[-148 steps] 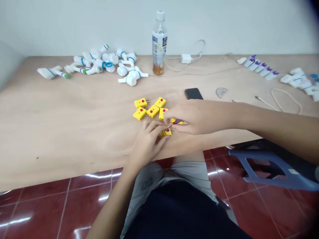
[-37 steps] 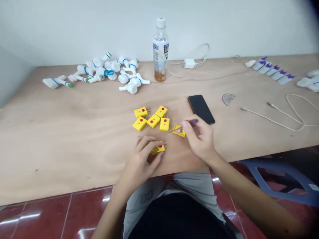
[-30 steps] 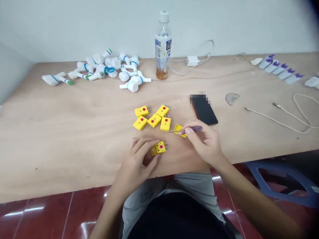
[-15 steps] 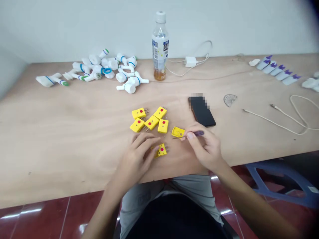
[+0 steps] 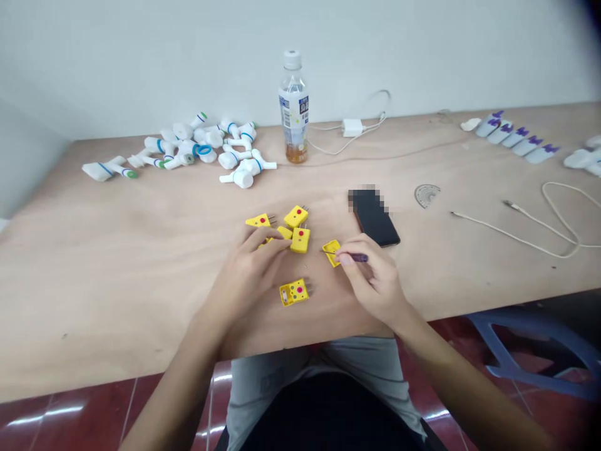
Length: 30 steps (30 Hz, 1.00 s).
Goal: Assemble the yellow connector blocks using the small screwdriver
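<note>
My right hand (image 5: 375, 275) pinches a thin screwdriver with a purple handle (image 5: 359, 257), its tip over a hollow yellow cover (image 5: 331, 252). My left hand (image 5: 251, 263) hovers at the cluster of yellow plugs with red dots, fingers apart, hiding some of them. One yellow plug (image 5: 300, 240) stands just right of its fingertips, with another plug (image 5: 296, 217) behind. Nearer the table edge lies an opened yellow plug (image 5: 294, 292), its inside facing up and its pins pointing right. Whether my left fingers touch a plug, I cannot tell.
Behind stand a drink bottle (image 5: 294, 113) and a white charger (image 5: 352, 128). White pipe-like parts (image 5: 188, 147) are heaped at the back left. A black phone (image 5: 375, 216), a protractor (image 5: 426, 195), a white cable (image 5: 516, 244) and purple-topped pieces (image 5: 519, 139) lie to the right.
My left hand has moved off the opened plug, up and left to the plug cluster. The yellow cover by my right hand has turned. The view has shifted slightly.
</note>
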Available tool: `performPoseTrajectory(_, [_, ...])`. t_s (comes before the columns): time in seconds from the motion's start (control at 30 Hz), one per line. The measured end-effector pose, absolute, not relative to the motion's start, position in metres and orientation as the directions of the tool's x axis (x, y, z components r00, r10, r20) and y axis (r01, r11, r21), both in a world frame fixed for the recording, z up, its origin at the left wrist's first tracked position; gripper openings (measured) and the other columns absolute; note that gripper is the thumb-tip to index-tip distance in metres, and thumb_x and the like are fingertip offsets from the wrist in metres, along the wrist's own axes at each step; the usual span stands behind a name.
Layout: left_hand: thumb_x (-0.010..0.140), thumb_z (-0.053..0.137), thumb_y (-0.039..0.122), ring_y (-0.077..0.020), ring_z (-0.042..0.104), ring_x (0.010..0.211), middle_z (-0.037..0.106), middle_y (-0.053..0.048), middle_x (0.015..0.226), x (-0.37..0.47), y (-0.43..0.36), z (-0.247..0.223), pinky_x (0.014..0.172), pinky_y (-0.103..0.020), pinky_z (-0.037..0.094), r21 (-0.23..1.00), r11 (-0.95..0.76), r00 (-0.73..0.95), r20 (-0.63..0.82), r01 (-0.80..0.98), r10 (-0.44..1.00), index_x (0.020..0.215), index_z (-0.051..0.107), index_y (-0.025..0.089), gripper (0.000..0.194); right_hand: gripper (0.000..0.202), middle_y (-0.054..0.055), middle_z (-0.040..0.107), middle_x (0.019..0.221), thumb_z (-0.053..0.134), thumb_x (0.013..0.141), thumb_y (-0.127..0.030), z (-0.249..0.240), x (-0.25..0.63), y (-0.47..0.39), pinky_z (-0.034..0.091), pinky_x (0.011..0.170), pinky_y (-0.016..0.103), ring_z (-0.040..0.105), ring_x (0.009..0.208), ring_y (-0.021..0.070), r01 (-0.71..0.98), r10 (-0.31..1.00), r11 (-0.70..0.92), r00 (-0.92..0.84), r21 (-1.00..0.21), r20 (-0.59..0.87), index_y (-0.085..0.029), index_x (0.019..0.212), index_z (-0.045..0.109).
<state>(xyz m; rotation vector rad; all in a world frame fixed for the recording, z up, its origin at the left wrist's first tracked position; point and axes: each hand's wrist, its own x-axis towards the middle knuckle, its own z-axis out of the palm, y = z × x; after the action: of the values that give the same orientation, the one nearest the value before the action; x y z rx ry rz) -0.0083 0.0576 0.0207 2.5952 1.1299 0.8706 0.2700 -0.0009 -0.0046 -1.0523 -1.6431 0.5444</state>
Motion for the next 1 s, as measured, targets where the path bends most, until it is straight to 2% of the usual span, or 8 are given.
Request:
performPoseTrajectory(0.07, [0.117, 0.064, 0.019, -0.0284, 0.069, 0.116, 0.079, -0.007, 0.126, -0.026, 0.042, 0.025, 0.102, -0.048, 0.064, 0.424, -0.635, 0.478, 0.424, 0.646, 0.769, 0.13, 0.079, 0.026, 0.021, 0.019, 0.007, 0.076, 0.114, 0.066, 0.112, -0.011, -0.006, 0.269, -0.002, 0.061, 0.098, 0.04, 0.075, 0.11, 0.0225, 0.354, 0.857, 0.501, -0.075, -0.789, 0.51, -0.025, 0.122, 0.073])
performPoseTrajectory(0.17, [0.116, 0.065, 0.023, -0.0288, 0.07, 0.116, 0.08, -0.006, 0.127, -0.046, 0.018, 0.021, 0.101, -0.048, 0.064, 0.471, -0.565, 0.472, 0.311, 0.677, 0.825, 0.133, 0.079, 0.028, 0.022, 0.018, 0.006, 0.077, 0.112, 0.067, 0.112, -0.012, -0.007, 0.266, -0.005, 0.061, 0.1, 0.04, 0.075, 0.111, 0.023, 0.34, 0.866, 0.494, -0.106, -0.8, 0.489, -0.026, 0.122, 0.073])
performPoseTrajectory(0.3, [0.114, 0.07, 0.023, -0.0273, 0.07, 0.111, 0.08, -0.008, 0.124, -0.048, 0.002, 0.004, 0.095, -0.045, 0.065, 0.501, -0.578, 0.471, 0.336, 0.644, 0.816, 0.127, 0.08, 0.026, 0.017, 0.017, 0.006, 0.076, 0.112, 0.066, 0.111, -0.012, -0.002, 0.265, -0.008, 0.061, 0.099, 0.041, 0.076, 0.111, 0.0236, 0.328, 0.866, 0.498, -0.141, -0.803, 0.48, -0.025, 0.12, 0.073])
performPoseTrajectory(0.4, [0.116, 0.065, 0.021, -0.0257, 0.07, 0.105, 0.079, -0.008, 0.119, -0.041, 0.005, -0.006, 0.091, -0.043, 0.066, 0.512, -0.581, 0.457, 0.359, 0.633, 0.814, 0.116, 0.081, 0.024, 0.016, 0.017, 0.006, 0.076, 0.107, 0.064, 0.111, -0.013, 0.003, 0.269, -0.005, 0.06, 0.089, 0.041, 0.074, 0.101, 0.0238, 0.333, 0.835, 0.534, -0.065, -0.777, 0.546, -0.024, 0.118, 0.075])
performPoseTrajectory(0.53, [0.118, 0.058, 0.02, -0.0271, 0.071, 0.104, 0.079, -0.009, 0.112, -0.03, 0.017, -0.005, 0.092, -0.046, 0.066, 0.472, -0.571, 0.488, 0.298, 0.672, 0.82, 0.108, 0.081, 0.021, 0.026, 0.017, 0.007, 0.072, 0.099, 0.063, 0.111, -0.013, 0.01, 0.279, 0.0, 0.054, 0.078, 0.041, 0.069, 0.092, 0.0248, 0.371, 0.76, 0.598, 0.021, -0.71, 0.65, -0.024, 0.113, 0.076])
performPoseTrajectory(0.7, [0.117, 0.057, 0.017, -0.0274, 0.074, 0.101, 0.079, -0.01, 0.11, -0.007, 0.034, 0.003, 0.091, -0.045, 0.065, 0.482, -0.559, 0.546, 0.184, 0.675, 0.818, 0.101, 0.082, 0.02, 0.029, 0.017, 0.008, 0.071, 0.104, 0.065, 0.109, -0.013, 0.019, 0.285, 0.0, 0.055, 0.079, 0.045, 0.068, 0.096, 0.028, 0.447, 0.766, 0.608, -0.116, -0.655, 0.632, -0.027, 0.115, 0.073])
performPoseTrajectory(0.83, [0.114, 0.06, 0.015, -0.0271, 0.078, 0.111, 0.082, -0.009, 0.122, 0.002, 0.04, 0.008, 0.098, -0.043, 0.066, 0.566, -0.546, 0.549, 0.187, 0.617, 0.814, 0.115, 0.083, 0.023, 0.024, 0.016, 0.012, 0.068, 0.119, 0.062, 0.11, -0.013, 0.028, 0.284, 0.003, 0.059, 0.092, 0.049, 0.069, 0.111, 0.0302, 0.522, 0.766, 0.62, -0.244, -0.585, 0.595, -0.027, 0.116, 0.068])
performPoseTrajectory(1.0, [0.112, 0.059, 0.011, -0.0259, 0.08, 0.108, 0.084, -0.007, 0.121, -0.012, 0.029, 0.013, 0.097, -0.042, 0.068, 0.592, -0.507, 0.475, 0.225, 0.626, 0.851, 0.119, 0.081, 0.024, 0.027, 0.021, 0.01, 0.071, 0.108, 0.056, 0.111, -0.01, 0.026, 0.274, 0.02, 0.057, 0.08, 0.04, 0.066, 0.089, 0.0233, 0.62, 0.757, 0.653, -0.51, -0.435, 0.41, -0.022, 0.114, 0.074])
